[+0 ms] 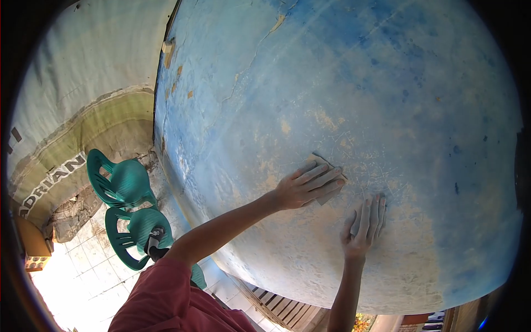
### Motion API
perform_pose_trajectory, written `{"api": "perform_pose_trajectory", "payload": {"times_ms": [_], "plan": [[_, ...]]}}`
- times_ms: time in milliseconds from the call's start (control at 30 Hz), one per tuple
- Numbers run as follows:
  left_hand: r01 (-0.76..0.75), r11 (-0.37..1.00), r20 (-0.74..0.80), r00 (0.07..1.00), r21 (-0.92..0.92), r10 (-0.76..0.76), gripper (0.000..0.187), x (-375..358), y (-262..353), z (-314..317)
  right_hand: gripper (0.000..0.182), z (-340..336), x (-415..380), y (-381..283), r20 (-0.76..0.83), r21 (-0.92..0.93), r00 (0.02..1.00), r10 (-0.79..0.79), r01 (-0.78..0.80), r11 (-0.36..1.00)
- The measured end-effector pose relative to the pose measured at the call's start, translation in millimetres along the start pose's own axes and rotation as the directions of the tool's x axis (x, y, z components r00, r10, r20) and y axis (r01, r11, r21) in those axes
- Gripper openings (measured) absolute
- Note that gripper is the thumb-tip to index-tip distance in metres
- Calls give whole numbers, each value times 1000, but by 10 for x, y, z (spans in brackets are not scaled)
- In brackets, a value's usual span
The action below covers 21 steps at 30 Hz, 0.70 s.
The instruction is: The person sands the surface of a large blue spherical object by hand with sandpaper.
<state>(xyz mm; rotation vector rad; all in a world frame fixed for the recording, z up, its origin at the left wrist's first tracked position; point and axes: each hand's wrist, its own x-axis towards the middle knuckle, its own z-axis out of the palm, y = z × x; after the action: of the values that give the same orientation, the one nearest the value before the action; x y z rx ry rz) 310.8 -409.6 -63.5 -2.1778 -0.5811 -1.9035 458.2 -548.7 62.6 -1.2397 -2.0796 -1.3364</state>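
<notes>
My left hand (311, 185), coated in pale dust, presses a folded piece of sandpaper (330, 197) against a blue painted wall (420, 127). Its fingers lie over the sheet, whose edges stick out above and below them. Lower and to the right, my right hand (363, 226) rests on the same wall with its fingers stretched out and nothing in it. Dust covers its fingers too. Around both hands the paint is scratched and worn to whitish patches. Cracks and chipped spots mark the wall's upper left.
Green plastic chairs (130, 182) stand on the tiled floor (91, 271) at left, with a dark patterned item (155, 238) on the nearer one. Behind them hangs a printed banner (105, 61). A slatted wooden piece (285, 310) lies below the wall. Orange box (34, 240), far left.
</notes>
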Motion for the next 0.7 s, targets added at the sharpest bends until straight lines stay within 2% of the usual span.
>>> {"api": "perform_pose_trajectory", "payload": {"times_ms": [67,133,200,233,267,300,367,400,467,567,600,633,667,700], "plan": [[-7,1000,7,1000,-15,7,79,31,-123,20,41,-7,-19,10,17,-16,1000,-1,1,1000],[-118,989,-14,993,-83,117,66,-29,-401,77,42,2,1,8,20,-14,1000,-9,9,1000],[160,987,-140,978,16,-156,55,-133,-789,47,42,-1,-8,5,30,-23,1000,-8,9,1000],[436,892,-258,854,-118,-452,54,-195,-841,20,40,7,-7,-2,28,-27,1000,-7,8,1000],[649,708,-323,631,-277,-705,52,-245,-868,21,38,11,-10,-8,26,-28,1000,-7,8,1000],[651,705,-326,627,-280,-708,52,-264,-781,61,38,3,-21,-9,28,-29,1000,-12,13,999],[713,633,-316,551,-302,-772,53,-292,-392,184,41,27,-11,-24,56,-72,998,-14,18,997],[692,672,-223,634,-265,-741,55,-330,-79,245,41,36,-4,-36,52,-63,998,-26,29,998],[502,798,-8,845,-333,-534,55,-366,583,157,41,41,6,-44,68,-105,998,-15,22,994],[505,834,-119,835,-225,-538,56,-505,328,342,40,18,13,-30,82,-105,996,-22,31,994],[606,731,-224,700,-314,-678,52,-377,114,224,40,-5,3,-17,91,-104,995,-29,39,994],[727,612,-258,555,-311,-791,48,-308,-94,181,39,-9,4,-13,99,-102,995,-22,33,994],[777,451,-267,366,-440,-891,46,-184,-229,76,39,-1,5,-20,104,-100,994,-11,22,995],[790,463,-298,366,-401,-882,48,-160,-256,112,39,14,4,-37,107,-98,994,-5,16,995]]}}
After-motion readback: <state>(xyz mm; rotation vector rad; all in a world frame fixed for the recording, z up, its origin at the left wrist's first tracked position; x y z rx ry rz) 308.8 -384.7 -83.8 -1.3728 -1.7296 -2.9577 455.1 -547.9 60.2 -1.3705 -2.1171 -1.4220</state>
